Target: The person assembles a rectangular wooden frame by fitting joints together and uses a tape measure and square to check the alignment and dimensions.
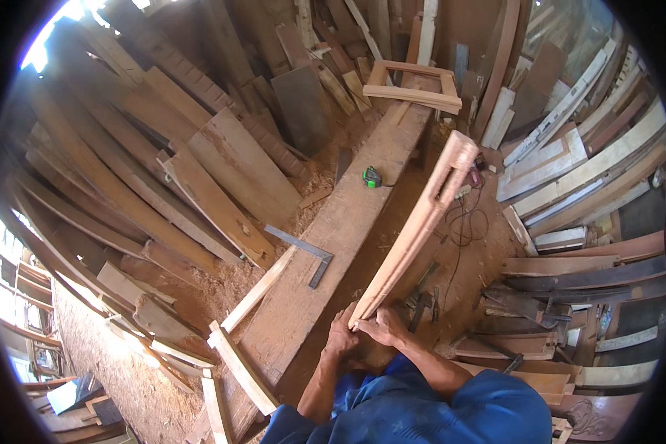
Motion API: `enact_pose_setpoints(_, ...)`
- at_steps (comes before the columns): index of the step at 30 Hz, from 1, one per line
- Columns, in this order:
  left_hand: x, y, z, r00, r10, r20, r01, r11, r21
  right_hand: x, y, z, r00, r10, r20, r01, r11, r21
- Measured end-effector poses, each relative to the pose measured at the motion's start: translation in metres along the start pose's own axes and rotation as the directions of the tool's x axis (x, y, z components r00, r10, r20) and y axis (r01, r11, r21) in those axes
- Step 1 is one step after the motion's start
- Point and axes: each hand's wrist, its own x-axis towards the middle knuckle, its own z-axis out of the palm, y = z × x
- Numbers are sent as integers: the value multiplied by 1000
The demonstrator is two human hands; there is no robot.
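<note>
A long light-brown wooden piece point(414, 229) slants up and away from me, with a slot cut near its far end. My left hand point(340, 333) wraps round its near end from the left. On the other side of that end, my right hand point(385, 326) grips it too. To the left runs a long plank bench point(348, 229). A metal try square point(311, 255) lies on the bench, and farther along it sits a green and black tape measure point(371, 177). A small wooden frame point(413, 95) rests at the bench's far end.
Boards point(244, 159) lean thickly along the left and far sides. More timber point(592, 266) is stacked at right. Hand tools point(422, 307) and a cable point(466, 222) lie on the dusty floor at right. Light wooden strips point(238, 362) stand against the bench's near left.
</note>
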Motion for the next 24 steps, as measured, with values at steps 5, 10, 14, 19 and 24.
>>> enact_pose_setpoints(5, -48, 33, -52, 1000, -7, 20, 14, 921, -389, -13, -19, 14, 963, 2, 269, -46, 986, 158)
enact_pose_setpoints(10, -86, 12, -62, 993, -118, 23, 120, 956, -267, -19, -73, 11, 932, -15, 361, -64, 976, 206)
enact_pose_setpoints(14, -116, -23, -58, 985, -167, 33, 161, 847, -506, -7, -58, 27, 844, 42, 535, -71, 997, 34)
enact_pose_setpoints(19, -155, -47, -76, 951, -284, 122, 287, 664, -691, 45, -43, 13, 881, 51, 470, 65, 972, -227)
enact_pose_setpoints(24, -173, -53, -90, 932, -277, 232, 338, 440, -832, 114, -40, 36, 927, -57, 371, 257, 816, -518)
